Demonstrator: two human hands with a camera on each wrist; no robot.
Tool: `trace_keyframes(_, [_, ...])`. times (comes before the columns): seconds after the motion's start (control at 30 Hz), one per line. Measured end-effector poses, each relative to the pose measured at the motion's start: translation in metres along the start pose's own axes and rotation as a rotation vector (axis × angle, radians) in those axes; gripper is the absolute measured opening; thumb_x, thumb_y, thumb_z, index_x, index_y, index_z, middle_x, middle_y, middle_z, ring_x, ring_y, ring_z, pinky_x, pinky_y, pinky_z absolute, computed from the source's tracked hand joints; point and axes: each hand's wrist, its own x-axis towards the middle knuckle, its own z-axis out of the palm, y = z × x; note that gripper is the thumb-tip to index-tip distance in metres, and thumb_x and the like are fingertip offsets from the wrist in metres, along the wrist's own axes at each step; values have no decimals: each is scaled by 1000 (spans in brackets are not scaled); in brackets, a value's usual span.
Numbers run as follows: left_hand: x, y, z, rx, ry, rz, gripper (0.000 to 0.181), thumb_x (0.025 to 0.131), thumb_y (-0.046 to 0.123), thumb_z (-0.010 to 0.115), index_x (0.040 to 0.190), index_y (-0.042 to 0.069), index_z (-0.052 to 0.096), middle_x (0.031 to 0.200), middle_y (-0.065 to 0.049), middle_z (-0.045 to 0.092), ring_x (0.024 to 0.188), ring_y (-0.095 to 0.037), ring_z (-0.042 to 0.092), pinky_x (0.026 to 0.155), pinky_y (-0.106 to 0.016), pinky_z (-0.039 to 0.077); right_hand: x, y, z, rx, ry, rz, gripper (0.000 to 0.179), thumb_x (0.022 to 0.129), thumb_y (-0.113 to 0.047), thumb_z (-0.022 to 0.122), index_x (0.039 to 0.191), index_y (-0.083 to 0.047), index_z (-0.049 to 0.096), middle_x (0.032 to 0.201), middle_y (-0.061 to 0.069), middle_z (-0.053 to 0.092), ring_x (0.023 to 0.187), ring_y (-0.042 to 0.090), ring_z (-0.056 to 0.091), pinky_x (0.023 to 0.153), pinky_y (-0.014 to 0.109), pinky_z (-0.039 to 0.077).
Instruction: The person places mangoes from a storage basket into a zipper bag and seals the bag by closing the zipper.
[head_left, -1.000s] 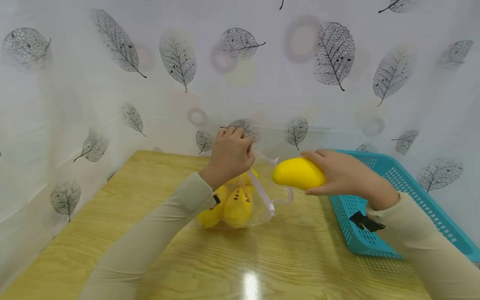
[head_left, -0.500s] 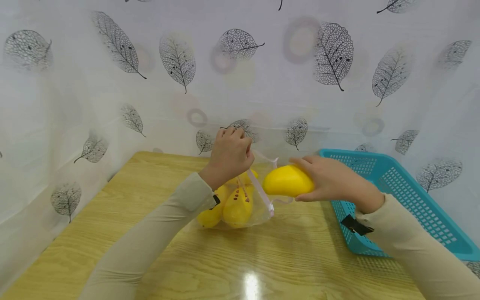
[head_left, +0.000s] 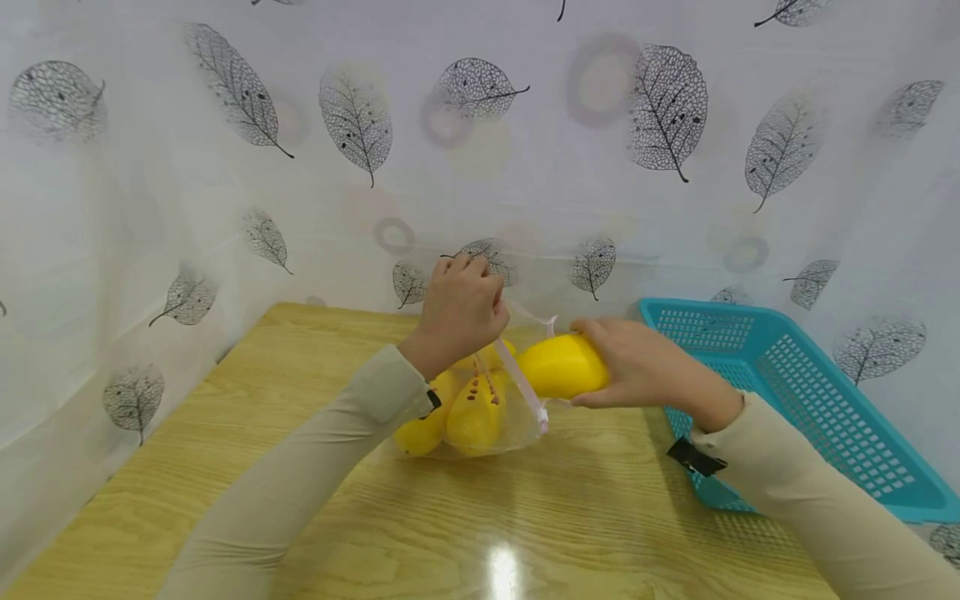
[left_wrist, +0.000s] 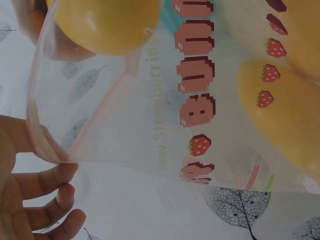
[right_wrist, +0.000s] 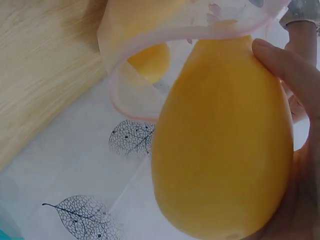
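Observation:
My left hand [head_left: 459,312] pinches the pink-edged rim of a clear zip bag [head_left: 519,437], holding its mouth apart on the right side. Strawberry prints and pink lettering mark the bag in the left wrist view. Several yellow mangoes [head_left: 474,417] lie inside it, seen through the plastic. My right hand [head_left: 648,367] grips another smooth yellow mango [head_left: 562,367], thumb on one side and fingers on the other. In the right wrist view, the narrow end of this mango [right_wrist: 222,140] passes under the rim into the bag mouth, while its broad end is outside.
A turquoise perforated basket [head_left: 806,333] stands on the right of the wooden table [head_left: 360,542], partly behind my right forearm. A pale curtain [head_left: 525,192] with leaf prints hangs behind the table and along its left side.
My right hand has moved left and slightly down with the mango, from beside the bag to its mouth. The left hand and the bag have stayed in place.

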Motion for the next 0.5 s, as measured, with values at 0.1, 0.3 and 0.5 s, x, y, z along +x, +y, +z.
trace_keyframes(0.1, [0, 0, 0, 2, -2, 1, 21, 82, 17, 55, 61, 15, 52, 74, -2, 52, 76, -24, 49, 76, -37, 40, 2, -1, 3, 31, 25, -8, 72, 66, -45, 78, 116, -3, 48, 93, 6, 61, 74, 13, 52, 64, 29, 45])
trace_keyframes(0.3, [1, 1, -1, 5, -6, -3, 20, 82, 16, 55, 62, 14, 53, 75, -2, 54, 77, -24, 50, 77, -37, 40, 3, -3, 8, 89, 44, 23, 70, 68, -45, 77, 119, -5, 50, 99, 7, 62, 77, 14, 53, 64, 29, 45])
trace_keyframes(0.5, [1, 2, -2, 16, -10, -8, 20, 82, 16, 55, 62, 14, 53, 75, -2, 55, 77, -23, 51, 77, -38, 42, 5, -6, 14, 171, 17, 74, 74, 69, -49, 76, 126, -10, 51, 109, 5, 61, 84, 15, 52, 67, 28, 44])
